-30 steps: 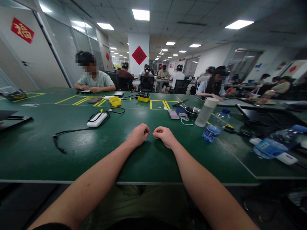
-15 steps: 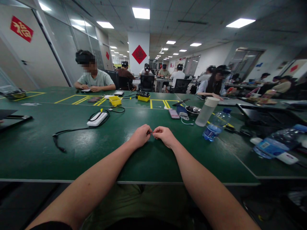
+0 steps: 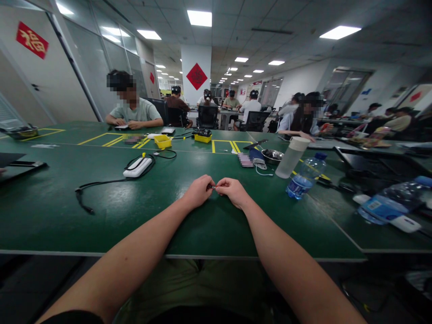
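Close together over the green table [image 3: 216, 225], my two hands meet at the fingertips. My left hand [image 3: 200, 191] is closed, its fingers curled around a small dark piece [image 3: 212, 186] with a lighter end. From the other side my right hand [image 3: 232, 191] pinches at that same spot with thumb and forefinger. The piece is mostly hidden by the fingers and too small to name. Both forearms come in over the table's near edge.
At left lies a white power bank [image 3: 137, 167] with a black cable [image 3: 101, 182]. To the right stand a frosted bottle [image 3: 290, 157] and a water bottle [image 3: 305, 177]; another bottle [image 3: 388, 204] lies beyond. Yellow trays [image 3: 163, 142] sit farther back. A person [image 3: 135, 108] sits across.
My hands stay almost in place, fingertips together. A little more of the small piece's light end shows between them. The view has shifted very slightly.
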Motion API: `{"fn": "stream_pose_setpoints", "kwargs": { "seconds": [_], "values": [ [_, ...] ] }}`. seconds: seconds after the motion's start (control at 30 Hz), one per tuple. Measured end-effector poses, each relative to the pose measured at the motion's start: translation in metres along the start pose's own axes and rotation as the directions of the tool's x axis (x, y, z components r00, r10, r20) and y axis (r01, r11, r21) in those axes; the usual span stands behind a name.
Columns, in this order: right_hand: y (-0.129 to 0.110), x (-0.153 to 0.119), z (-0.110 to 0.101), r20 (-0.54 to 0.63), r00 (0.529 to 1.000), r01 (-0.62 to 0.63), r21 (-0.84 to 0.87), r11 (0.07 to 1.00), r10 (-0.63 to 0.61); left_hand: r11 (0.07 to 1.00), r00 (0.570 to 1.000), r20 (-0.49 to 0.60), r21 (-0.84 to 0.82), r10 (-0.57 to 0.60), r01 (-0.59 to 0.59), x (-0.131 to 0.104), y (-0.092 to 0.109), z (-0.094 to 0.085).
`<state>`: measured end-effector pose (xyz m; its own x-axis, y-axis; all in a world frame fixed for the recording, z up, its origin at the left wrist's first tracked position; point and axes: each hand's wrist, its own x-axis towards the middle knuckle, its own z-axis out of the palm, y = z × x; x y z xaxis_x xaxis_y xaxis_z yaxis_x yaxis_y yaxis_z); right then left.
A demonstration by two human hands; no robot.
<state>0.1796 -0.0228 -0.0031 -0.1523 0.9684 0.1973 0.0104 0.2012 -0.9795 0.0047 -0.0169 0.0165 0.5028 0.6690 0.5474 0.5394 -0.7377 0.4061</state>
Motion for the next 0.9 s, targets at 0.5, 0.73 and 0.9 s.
{"fn": "stream_pose_setpoints", "kwargs": {
  "seconds": [0.5,0.73,0.9],
  "values": [
    [-0.003,-0.001,-0.002,-0.012,1.000,0.013,-0.031,0.999,-0.013,0.990,1.000,0.005,0.140,0.010,-0.010,-0.002,0.005,0.003],
    [-0.006,-0.002,-0.003,-0.029,0.999,0.023,-0.058,0.998,-0.024,0.982,1.000,-0.019,0.190,-0.022,0.026,-0.001,0.010,0.003],
    [-0.005,-0.002,-0.003,-0.026,0.999,0.032,-0.062,0.998,-0.034,0.982,1.000,-0.004,0.189,0.019,-0.018,0.000,0.010,0.002]
  ]
}}
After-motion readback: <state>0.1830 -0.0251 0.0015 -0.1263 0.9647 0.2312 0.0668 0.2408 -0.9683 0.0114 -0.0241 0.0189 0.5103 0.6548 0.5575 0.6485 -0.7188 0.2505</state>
